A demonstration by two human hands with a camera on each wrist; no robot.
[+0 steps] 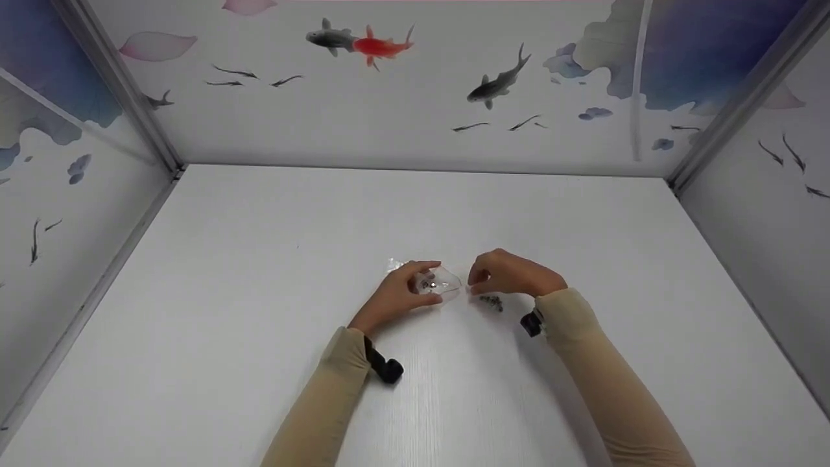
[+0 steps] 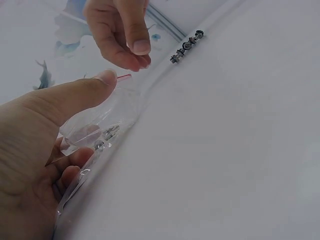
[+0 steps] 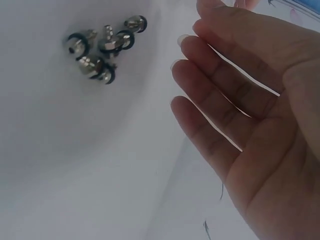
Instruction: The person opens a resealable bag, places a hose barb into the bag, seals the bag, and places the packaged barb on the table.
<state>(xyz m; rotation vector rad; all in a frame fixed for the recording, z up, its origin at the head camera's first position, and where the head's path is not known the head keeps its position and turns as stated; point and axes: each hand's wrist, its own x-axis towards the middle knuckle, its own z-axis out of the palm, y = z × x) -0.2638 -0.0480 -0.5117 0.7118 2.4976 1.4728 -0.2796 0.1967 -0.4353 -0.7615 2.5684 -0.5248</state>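
A clear plastic zip bag (image 1: 446,283) with a red strip at its mouth is held in my left hand (image 1: 397,292), the thumb near the strip and the fingers on the far side. Small metal fittings (image 2: 106,137) show through the plastic. Close to the bag's mouth is my right hand (image 1: 509,272), its thumb and fingertips near each other and nothing visible between them. The right wrist view shows this hand's other fingers (image 3: 212,107) loosely bent and spread apart. A small cluster of metal fittings with dark rings (image 3: 105,47) lies on the table below the right hand.
Crinkled clear plastic (image 1: 393,264) shows behind my left hand. The white table (image 1: 311,214) is bounded by printed panels (image 1: 415,123) with fish at the back and on both sides, joined by grey metal posts (image 1: 713,136) at the corners.
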